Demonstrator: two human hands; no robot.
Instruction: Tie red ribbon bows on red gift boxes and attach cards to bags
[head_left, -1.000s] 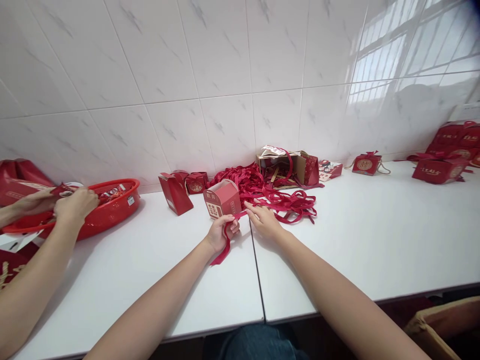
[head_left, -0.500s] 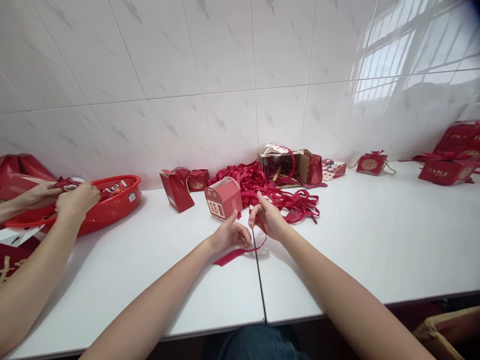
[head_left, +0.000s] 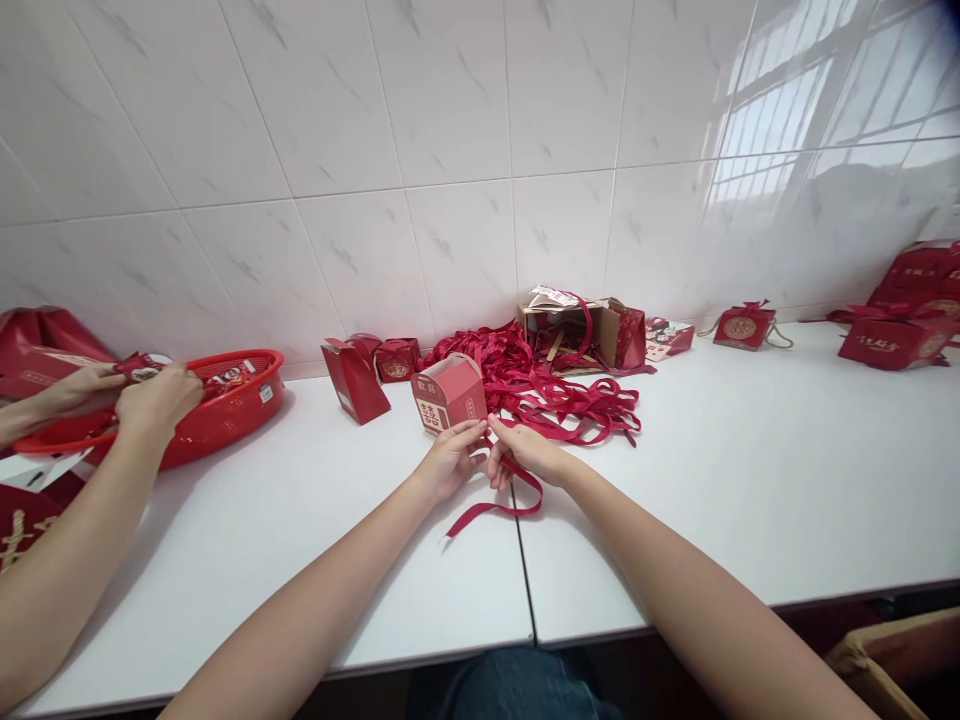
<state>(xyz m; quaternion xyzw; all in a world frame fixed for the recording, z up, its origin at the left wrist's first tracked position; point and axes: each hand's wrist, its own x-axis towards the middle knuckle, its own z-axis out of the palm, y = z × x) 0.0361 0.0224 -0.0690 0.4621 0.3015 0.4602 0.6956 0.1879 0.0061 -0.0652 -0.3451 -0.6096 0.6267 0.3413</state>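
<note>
A length of red ribbon (head_left: 529, 492) runs between my two hands, and its loose end trails onto the white tabletop toward me. My left hand (head_left: 452, 457) pinches with thumb and fingertips at the ribbon's upper end. Close beside it, my right hand (head_left: 525, 452) is closed on the same ribbon, which loops out below the fingers. Just behind my hands stands a small red gift box (head_left: 451, 392) with a rounded top and a pale printed panel. Its lower right corner is partly hidden by my fingers.
A heap of red ribbons (head_left: 592, 410) lies behind my right hand, before an open carton (head_left: 570, 335). More red boxes (head_left: 356, 382) stand left and right along the wall. Far left, another person's hands (head_left: 154, 395) work over a red plastic basket (head_left: 225, 425).
My hands have come together from apart, and their fingers have closed on the ribbon. The ribbon's loop and tail have shifted on the table. The other person's hands have barely moved.
</note>
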